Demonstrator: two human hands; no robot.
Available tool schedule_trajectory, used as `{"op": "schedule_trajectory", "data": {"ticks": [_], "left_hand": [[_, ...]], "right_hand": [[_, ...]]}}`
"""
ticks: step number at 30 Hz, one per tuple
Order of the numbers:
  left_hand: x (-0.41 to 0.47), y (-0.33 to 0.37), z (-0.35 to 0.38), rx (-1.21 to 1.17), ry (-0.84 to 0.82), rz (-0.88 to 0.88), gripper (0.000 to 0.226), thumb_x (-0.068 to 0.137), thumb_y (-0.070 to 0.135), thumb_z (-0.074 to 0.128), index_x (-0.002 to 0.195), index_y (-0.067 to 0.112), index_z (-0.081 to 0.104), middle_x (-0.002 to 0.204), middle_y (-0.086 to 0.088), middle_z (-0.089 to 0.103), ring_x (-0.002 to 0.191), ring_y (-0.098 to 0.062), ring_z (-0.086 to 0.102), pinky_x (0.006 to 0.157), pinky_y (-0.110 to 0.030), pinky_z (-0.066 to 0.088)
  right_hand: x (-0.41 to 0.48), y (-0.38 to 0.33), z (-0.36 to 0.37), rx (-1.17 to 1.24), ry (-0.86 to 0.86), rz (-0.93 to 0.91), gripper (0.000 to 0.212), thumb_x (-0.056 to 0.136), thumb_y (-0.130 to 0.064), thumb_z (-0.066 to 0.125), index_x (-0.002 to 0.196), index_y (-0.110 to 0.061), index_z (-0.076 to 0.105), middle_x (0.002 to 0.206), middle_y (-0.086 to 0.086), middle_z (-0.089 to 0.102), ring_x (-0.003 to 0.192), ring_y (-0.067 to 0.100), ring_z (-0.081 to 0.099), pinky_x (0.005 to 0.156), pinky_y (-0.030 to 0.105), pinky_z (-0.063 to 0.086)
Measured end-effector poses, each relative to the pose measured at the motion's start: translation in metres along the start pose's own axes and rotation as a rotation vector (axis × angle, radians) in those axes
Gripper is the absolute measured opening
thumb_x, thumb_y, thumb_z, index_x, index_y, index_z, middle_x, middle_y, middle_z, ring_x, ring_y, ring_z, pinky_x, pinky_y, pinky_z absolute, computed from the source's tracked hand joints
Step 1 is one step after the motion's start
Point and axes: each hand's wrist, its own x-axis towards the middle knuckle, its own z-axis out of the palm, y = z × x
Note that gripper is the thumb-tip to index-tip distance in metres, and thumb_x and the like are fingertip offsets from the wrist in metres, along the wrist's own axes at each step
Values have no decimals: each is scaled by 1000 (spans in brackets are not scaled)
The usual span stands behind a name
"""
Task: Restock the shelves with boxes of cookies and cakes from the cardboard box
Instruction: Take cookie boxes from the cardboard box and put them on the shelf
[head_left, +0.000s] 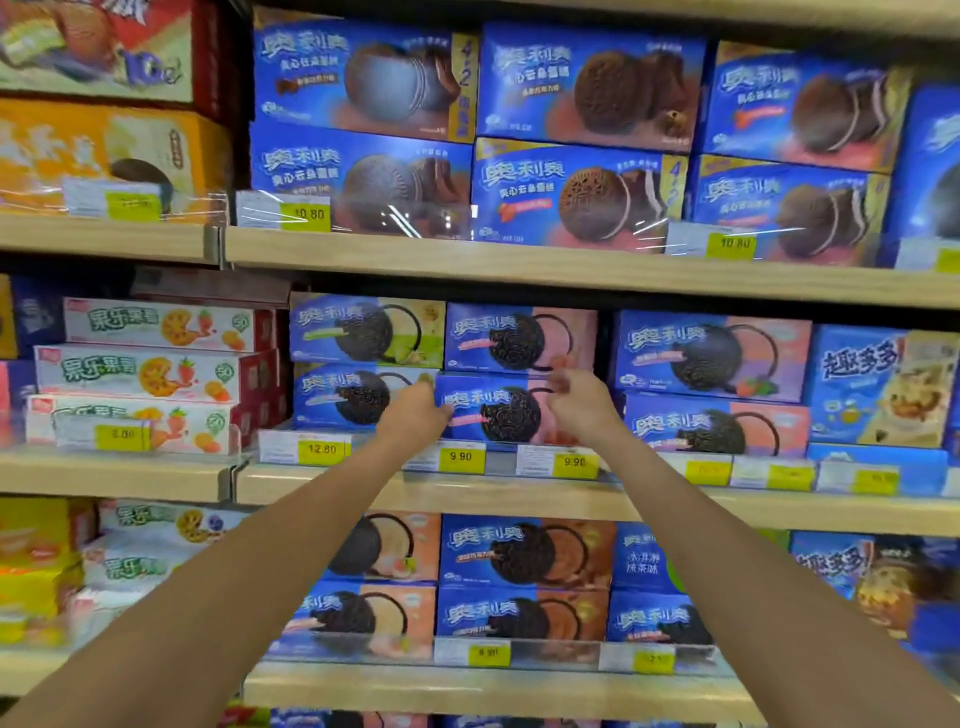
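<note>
Two hands flank the blue-and-pink cookie box (498, 410), likely squaring it on the shelf (519, 496): left hand (415, 415) grip clamped at 9 o'clock, right hand (582, 405) at 2 o'clock, grip indiscernible.

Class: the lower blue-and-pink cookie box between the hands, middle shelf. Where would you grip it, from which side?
Probably its two short ends, left hand and right hand on one each, coming from the front. The lower box lies long face forward under the upper box, the blue box close on its left, leaving only the front open.
</note>
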Motion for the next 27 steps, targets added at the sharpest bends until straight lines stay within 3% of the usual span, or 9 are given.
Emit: {"op": "schedule_trajectory", "data": {"ticks": [3,5,10,13,17,19,23,25,27], "left_hand": [[7,4,7,-101,-37,-8,28,95,25,55,94,-2,51,81,-18,53,73,-29,52,66,-40,44],[9,4,8,-116,-46,-8,22,95,23,53,91,1,49,83,-20,54,74,-28,52,65,-37,41],[3,5,7,-157,-44,-5,21,94,19,52,108,4,48,101,-15,60,83,-28,56,70,-37,44],[-10,10,3,-245,42,38,19,95,15,49,112,16,41,105,-5,49,94,-28,57,80,-39,45],[-32,13,-6,-450,77,32,41,97,14,46,137,7,39,137,-9,48,115,-25,52,89,-32,41],[-41,10,-10,-541,95,10,39,98,13,46,136,5,42,133,-12,50,113,-25,52,87,-29,41],[-65,-7,-10,-659,117,-40,30,96,10,47,125,3,49,103,-9,54,89,-20,50,64,-22,40],[-78,-18,-7,-677,115,-66,27,95,8,49,121,1,52,93,-4,54,89,-19,51,64,-21,41],[-94,-31,-4,-671,98,-85,28,94,9,51,120,2,54,96,-4,56,94,-20,53,75,-27,46]], "right_hand": [[0,9,6,41,-28,40,25,89,0,49,108,6,64,114,23,65,111,33,58,88,30,43],[-2,12,5,78,-30,50,25,91,0,47,110,6,63,116,22,64,110,32,58,79,28,42],[-7,12,3,120,-49,54,24,93,-3,45,111,2,62,97,11,61,83,20,55,64,20,37],[-8,7,2,245,-37,70,24,92,-6,50,112,-8,64,108,5,60,92,17,55,68,25,42],[-25,-4,5,498,-41,133,12,92,-6,55,94,-14,63,102,9,62,90,20,59,71,31,51],[-36,-11,6,615,-55,179,12,92,-7,55,87,-16,61,99,12,65,75,18,62,71,33,54],[-67,-24,15,760,-89,229,19,93,-3,49,83,-15,60,83,9,66,46,5,61,42,20,49],[-87,-28,22,782,-118,247,19,93,-1,48,85,-12,60,79,8,65,44,6,59,40,20,47],[-109,-28,31,769,-153,254,16,91,0,49,92,-11,61,78,7,66,46,7,60,44,21,50]]}}
